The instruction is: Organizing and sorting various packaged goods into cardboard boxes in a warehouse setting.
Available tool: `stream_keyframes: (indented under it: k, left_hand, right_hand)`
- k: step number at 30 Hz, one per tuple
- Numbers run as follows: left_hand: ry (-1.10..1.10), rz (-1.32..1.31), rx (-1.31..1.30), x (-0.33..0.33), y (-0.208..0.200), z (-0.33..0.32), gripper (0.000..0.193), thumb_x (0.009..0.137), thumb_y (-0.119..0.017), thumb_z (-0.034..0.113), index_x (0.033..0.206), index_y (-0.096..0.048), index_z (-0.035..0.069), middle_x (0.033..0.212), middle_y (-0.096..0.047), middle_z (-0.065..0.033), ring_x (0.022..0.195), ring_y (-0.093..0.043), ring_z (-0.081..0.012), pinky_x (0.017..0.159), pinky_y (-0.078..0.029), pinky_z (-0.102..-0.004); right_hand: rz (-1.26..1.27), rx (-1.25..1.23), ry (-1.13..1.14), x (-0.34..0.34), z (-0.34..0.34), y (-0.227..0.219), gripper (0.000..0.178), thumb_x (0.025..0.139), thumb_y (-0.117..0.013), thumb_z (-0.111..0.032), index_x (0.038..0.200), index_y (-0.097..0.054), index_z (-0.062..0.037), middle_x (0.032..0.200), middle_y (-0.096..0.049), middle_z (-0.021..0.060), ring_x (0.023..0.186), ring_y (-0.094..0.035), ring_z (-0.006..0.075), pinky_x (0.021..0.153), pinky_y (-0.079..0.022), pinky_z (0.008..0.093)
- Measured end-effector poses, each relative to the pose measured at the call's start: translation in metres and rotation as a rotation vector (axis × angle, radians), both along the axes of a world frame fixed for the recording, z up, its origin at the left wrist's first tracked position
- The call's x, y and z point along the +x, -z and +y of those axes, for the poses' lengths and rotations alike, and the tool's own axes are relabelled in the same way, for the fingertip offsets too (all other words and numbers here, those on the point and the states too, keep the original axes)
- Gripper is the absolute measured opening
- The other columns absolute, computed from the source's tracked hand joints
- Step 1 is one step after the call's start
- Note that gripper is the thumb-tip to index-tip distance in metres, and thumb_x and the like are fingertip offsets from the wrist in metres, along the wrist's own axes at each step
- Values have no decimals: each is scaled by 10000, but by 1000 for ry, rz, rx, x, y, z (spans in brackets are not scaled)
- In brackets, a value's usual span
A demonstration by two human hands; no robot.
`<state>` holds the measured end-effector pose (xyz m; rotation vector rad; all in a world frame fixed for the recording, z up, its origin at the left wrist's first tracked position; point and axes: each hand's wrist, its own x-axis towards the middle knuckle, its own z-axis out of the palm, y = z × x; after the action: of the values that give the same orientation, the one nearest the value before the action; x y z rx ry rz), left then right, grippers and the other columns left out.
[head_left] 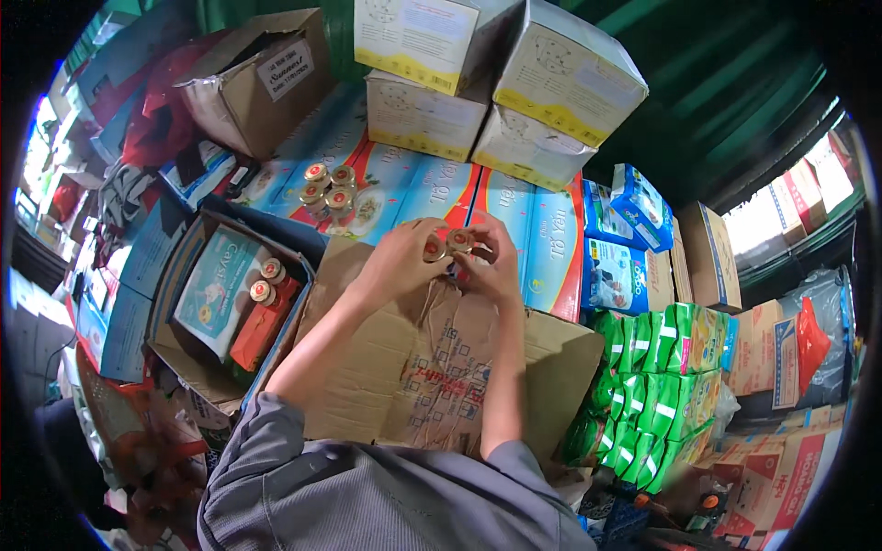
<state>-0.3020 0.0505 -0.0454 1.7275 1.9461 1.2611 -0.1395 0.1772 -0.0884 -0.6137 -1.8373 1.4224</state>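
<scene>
My left hand (400, 260) curls round a small jar (435, 247) with a gold lid and a red centre. Close beside it, my right hand (494, 262) grips a matching jar (460, 241). The two jars are side by side, above the far edge of a brown cardboard sheet (367, 386). Several similar jars (329, 191) stand in a cluster farther off to the left, on blue and red cartons (427, 193). Two more gold-lidded jars (263, 291) are in an open box (170, 344) at the left, with a white packet (220, 292) and a red carton (262, 331).
White and yellow boxes (427, 115) are stacked at the back. An open brown box (253, 87) stands back left. Green packs (652, 386) pile up at the right, below blue packs (614, 274). Green cloth (726, 83) hangs behind.
</scene>
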Motion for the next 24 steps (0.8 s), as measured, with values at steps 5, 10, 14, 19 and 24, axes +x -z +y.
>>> stream_keyframes:
  k: [5, 10, 14, 19, 24]
  left_hand:
    - [-203, 3, -75, -3, -27, -88, 523, 776, -823, 215, 1258, -675, 73, 990, -679, -143, 866, -681, -324, 770, -544, -399]
    - [-401, 13, -169, -14, -31, -182, 547, 744, -826, 176, 1264, -693, 68, 967, -644, -123, 881, -670, -303, 803, -534, -380]
    - [-539, -81, -233, -26, -22, -246, 567, 699, -876, 128, 1242, -716, 97, 861, -600, -75, 724, -614, -205, 672, -511, -350]
    - [-826, 107, -177, -45, -2, -300, 425, 789, -832, 181, 1178, -720, 49, 1024, -697, -138, 914, -698, -289, 785, -536, -386]
    - [-1034, 195, -297, -72, 29, -318, 397, 793, -748, 143, 1185, -717, 93, 1070, -702, -154, 967, -692, -358, 840, -540, -432]
  right_hand:
    - [71, -154, -315, -25, -44, -27, 753, 776, -881, -93, 1436, -520, -71, 1149, -664, 74, 1056, -682, 165, 911, -582, 337]
    - [-98, 93, -548, -65, -103, -52, 733, 747, -912, -180, 1383, -568, -59, 1080, -687, 97, 977, -693, 191, 875, -575, 345]
    - [-106, 240, -814, -113, -154, -54, 699, 752, -911, -233, 1360, -594, -97, 1021, -695, 92, 943, -683, 193, 849, -571, 341]
    - [-7, 361, -870, -180, -212, -26, 564, 733, -892, -256, 1156, -590, -37, 1028, -680, 169, 953, -681, 335, 826, -540, 425]
    - [-161, 715, -754, -234, -266, 9, 452, 719, -853, -235, 1050, -590, -77, 1012, -661, 137, 1076, -654, 319, 947, -474, 520]
